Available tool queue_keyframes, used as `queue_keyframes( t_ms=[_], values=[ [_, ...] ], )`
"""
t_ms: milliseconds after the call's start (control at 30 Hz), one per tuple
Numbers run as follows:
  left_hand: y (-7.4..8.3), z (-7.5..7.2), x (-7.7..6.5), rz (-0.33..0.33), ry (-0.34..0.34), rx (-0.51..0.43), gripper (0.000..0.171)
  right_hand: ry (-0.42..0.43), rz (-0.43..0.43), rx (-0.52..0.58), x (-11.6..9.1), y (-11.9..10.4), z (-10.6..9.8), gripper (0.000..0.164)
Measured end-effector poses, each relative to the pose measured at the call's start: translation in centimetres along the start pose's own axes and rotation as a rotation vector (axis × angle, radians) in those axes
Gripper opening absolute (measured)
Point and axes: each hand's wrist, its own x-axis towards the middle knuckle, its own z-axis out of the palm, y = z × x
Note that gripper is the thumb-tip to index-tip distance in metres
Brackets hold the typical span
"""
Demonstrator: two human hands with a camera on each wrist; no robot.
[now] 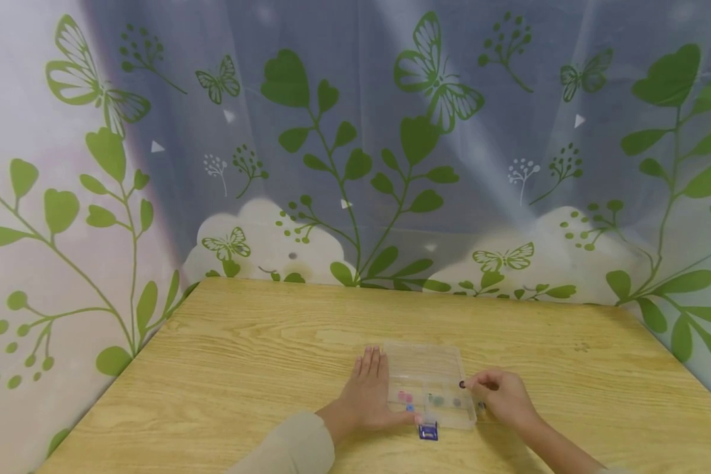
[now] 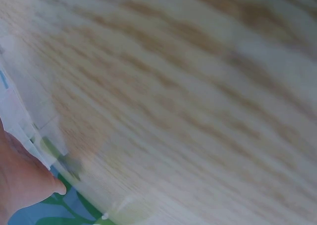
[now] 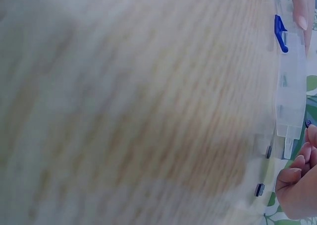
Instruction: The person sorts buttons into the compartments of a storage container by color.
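Note:
A clear plastic compartment box [image 1: 421, 361] lies on the table with its lid raised at the back and a blue latch [image 1: 428, 432] at the front. My left hand [image 1: 364, 398] rests along the box's left side, fingers straight, thumb reaching toward the front near the latch. Over the box's right edge, my right hand [image 1: 505, 398] pinches a small dark round piece [image 1: 462, 384] between thumb and fingertips. Inside the box are small pink pieces [image 1: 405, 397], a blue piece [image 1: 410, 408] and greenish pieces [image 1: 436, 399].
Two small dark pieces, a nearer one [image 3: 259, 189] and a farther one [image 3: 268, 151], lie on the wooden table [image 1: 272, 336] beside the box, by my right hand. Behind the table hangs a curtain [image 1: 367, 131] with green leaves and butterflies.

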Motion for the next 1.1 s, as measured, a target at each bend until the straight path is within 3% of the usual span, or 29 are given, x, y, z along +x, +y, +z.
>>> queue_keyframes(
  t_ms=[1100],
  values=[
    [-0.4,0.6,0.3,0.021,0.016,-0.023,0.115,0.024,-0.023,-0.023,-0.3,-0.1,1.2,0.008]
  ],
)
